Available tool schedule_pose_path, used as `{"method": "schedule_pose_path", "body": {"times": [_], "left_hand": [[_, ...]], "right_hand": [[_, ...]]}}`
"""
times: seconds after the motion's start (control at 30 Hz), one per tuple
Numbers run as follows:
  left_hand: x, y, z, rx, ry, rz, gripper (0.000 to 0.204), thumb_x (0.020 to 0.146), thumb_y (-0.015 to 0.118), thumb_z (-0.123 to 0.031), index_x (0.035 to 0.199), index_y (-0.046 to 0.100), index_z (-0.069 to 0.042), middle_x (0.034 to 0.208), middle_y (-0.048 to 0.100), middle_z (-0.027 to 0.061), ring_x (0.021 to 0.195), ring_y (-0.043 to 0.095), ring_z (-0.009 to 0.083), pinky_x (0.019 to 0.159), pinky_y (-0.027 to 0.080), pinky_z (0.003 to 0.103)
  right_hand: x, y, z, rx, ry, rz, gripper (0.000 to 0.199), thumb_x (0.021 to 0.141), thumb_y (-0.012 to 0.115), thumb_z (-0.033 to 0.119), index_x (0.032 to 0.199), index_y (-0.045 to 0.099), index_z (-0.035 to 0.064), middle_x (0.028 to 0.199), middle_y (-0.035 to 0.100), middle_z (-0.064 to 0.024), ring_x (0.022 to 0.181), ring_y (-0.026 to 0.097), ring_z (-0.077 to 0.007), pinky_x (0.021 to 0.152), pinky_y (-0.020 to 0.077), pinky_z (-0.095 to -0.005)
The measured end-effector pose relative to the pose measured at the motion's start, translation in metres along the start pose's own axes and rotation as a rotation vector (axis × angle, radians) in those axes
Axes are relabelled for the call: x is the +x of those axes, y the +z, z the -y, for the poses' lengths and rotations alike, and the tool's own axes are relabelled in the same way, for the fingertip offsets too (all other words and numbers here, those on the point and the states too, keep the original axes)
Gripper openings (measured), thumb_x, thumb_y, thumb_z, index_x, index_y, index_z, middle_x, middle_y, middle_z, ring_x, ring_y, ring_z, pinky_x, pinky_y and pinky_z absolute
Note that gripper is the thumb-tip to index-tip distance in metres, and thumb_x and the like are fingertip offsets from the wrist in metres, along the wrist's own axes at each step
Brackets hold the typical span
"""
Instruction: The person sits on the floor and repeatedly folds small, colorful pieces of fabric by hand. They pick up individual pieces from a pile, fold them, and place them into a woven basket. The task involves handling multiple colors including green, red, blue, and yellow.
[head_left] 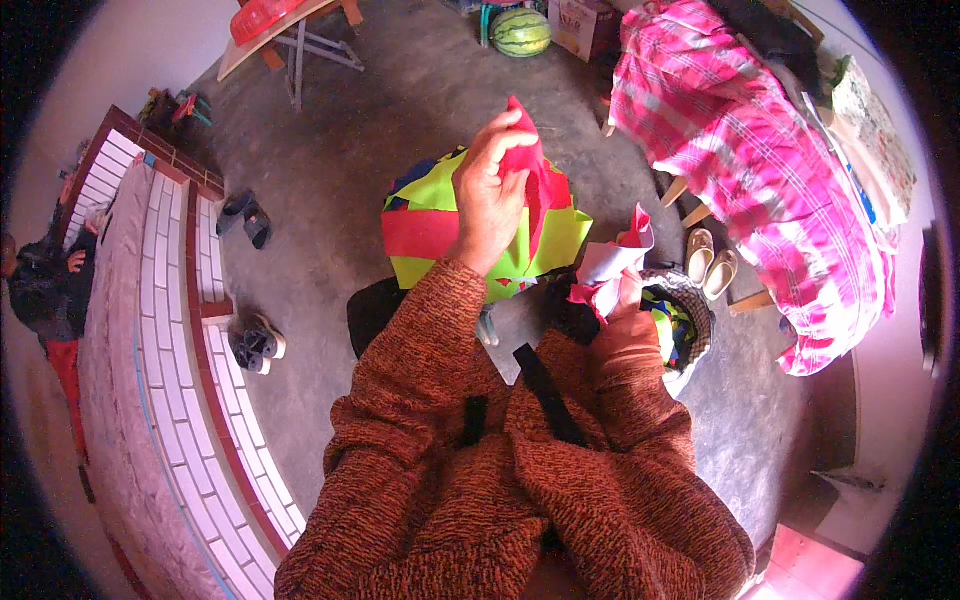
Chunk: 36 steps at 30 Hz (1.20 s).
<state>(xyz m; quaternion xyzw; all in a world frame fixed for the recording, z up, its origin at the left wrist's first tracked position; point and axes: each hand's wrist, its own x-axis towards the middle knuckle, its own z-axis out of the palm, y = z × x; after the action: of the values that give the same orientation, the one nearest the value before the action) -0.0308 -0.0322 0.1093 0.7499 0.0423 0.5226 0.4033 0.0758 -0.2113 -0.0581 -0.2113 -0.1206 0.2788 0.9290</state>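
Head view shows the left hand [487, 195] raised above the floor, its fingers pinched together on the upper corner of a red cloth piece [535, 175], which hangs down in front of a stack of green, red and blue cloth sheets [425, 225]. The right hand [625, 315] is lower, closed around a bundle of white and red cloth [615, 260], just beside a woven basket [695, 310] with coloured pieces inside. A watermelon [520, 32] lies far behind on the grey floor [340, 150].

Left hand [487, 195] raised, right hand [628, 318] lower, both closed.
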Motion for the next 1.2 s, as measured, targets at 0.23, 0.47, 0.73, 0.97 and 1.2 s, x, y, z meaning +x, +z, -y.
{"method": "schedule_pose_path", "body": {"times": [0.23, 0.47, 0.73, 0.97, 1.2], "left_hand": [[-0.024, -0.018, 0.002, 0.193, -0.057, -0.076, 0.045, 0.060, 0.053, 0.019, 0.097, 0.061, -0.005, 0.116, 0.057, 0.0113, 0.112, 0.052, 0.0243, 0.097, 0.039, 0.033], [-0.114, -0.057, 0.043, 0.559, -0.281, 0.212, 0.049, 0.062, 0.043, 0.018, 0.103, 0.059, -0.004, 0.118, 0.055, 0.0168, 0.115, 0.050, 0.0330, 0.097, 0.040, 0.037], [-0.093, -0.070, 0.037, 0.771, -0.143, 0.367, 0.037, 0.071, 0.049, 0.009, 0.102, 0.060, -0.008, 0.111, 0.059, 0.0134, 0.093, 0.060, 0.0322, 0.077, 0.049, 0.040], [-0.041, -0.057, 0.029, 0.715, -0.134, 0.384, 0.029, 0.070, 0.059, 0.003, 0.097, 0.061, -0.007, 0.092, 0.064, 0.0117, 0.075, 0.062, 0.0308, 0.066, 0.050, 0.039], [-0.014, -0.035, 0.093, 0.186, -0.439, 0.055, 0.052, 0.070, 0.063, 0.005, 0.118, 0.050, -0.007, 0.117, 0.054, 0.0170, 0.104, 0.057, 0.0313, 0.086, 0.048, 0.035]], "right_hand": [[-0.003, 0.014, 0.003, 0.016, 0.050, 0.033, 0.050, 0.085, 0.053, 0.026, 0.131, 0.035, 0.0143, 0.123, 0.042, -0.0072, 0.106, 0.051, -0.0234, 0.092, 0.0429, -0.0390], [-0.008, 0.013, 0.000, 0.039, 0.105, 0.042, 0.049, 0.085, 0.052, 0.034, 0.127, 0.041, 0.0108, 0.118, 0.049, -0.0087, 0.103, 0.054, -0.0246, 0.089, 0.0451, -0.0385], [-0.009, 0.014, 0.007, -0.029, 0.185, 0.169, 0.053, 0.085, 0.051, 0.044, 0.122, 0.047, 0.0068, 0.113, 0.056, -0.0104, 0.100, 0.057, -0.0260, 0.086, 0.0477, -0.0380], [0.000, -0.035, -0.010, 0.176, 0.244, -0.167, 0.062, 0.071, 0.071, 0.040, 0.117, 0.049, 0.0029, 0.103, 0.059, -0.0106, 0.091, 0.059, -0.0249, 0.078, 0.0505, -0.0355], [0.001, 0.006, 0.001, 0.103, 0.188, -0.019, 0.056, 0.075, 0.067, 0.037, 0.118, 0.049, 0.0054, 0.104, 0.059, -0.0093, 0.093, 0.058, -0.0244, 0.081, 0.0492, -0.0367]]}}
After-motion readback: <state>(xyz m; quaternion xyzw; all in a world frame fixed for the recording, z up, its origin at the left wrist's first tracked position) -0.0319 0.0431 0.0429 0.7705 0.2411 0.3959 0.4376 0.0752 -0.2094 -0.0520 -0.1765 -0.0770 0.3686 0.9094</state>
